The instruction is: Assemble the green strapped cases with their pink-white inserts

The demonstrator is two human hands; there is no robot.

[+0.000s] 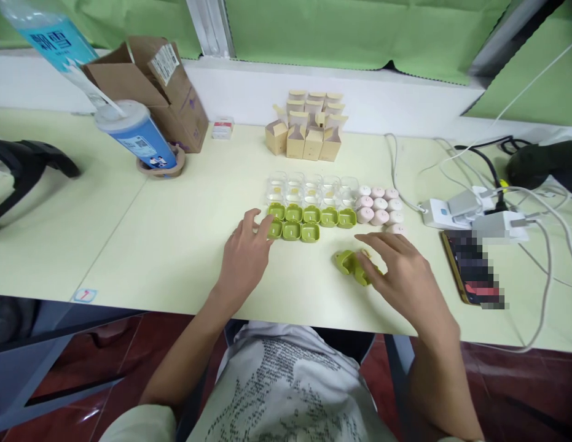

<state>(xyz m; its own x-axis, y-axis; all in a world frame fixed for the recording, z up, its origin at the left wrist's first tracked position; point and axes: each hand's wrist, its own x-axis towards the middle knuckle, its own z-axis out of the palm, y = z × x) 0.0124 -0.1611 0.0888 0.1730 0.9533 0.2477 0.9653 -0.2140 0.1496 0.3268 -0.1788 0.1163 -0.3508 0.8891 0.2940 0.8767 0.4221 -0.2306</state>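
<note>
Small green open-topped cases (312,214) stand in two rows on the table, several in the back row and 3 in the front. My left hand (247,255) is at the left end of these rows, fingers apart and curved, the fingertips at the leftmost front case. Whether they touch it I cannot tell. Nearer the table edge to the right lie a few loose green cases (345,262). Over them is my right hand (400,264), thumb and index finger spread, partly hiding them. Clear plastic cases (295,189) line up behind the green ones, beside several pink and white rounded pieces (379,204).
Small open cardboard boxes (313,144) stand at the back. A brown carton (187,116), a blue tissue canister (142,138) and a small white box (222,128) are at left. A phone (467,264), chargers on a power strip (437,213) and cables occupy the right side.
</note>
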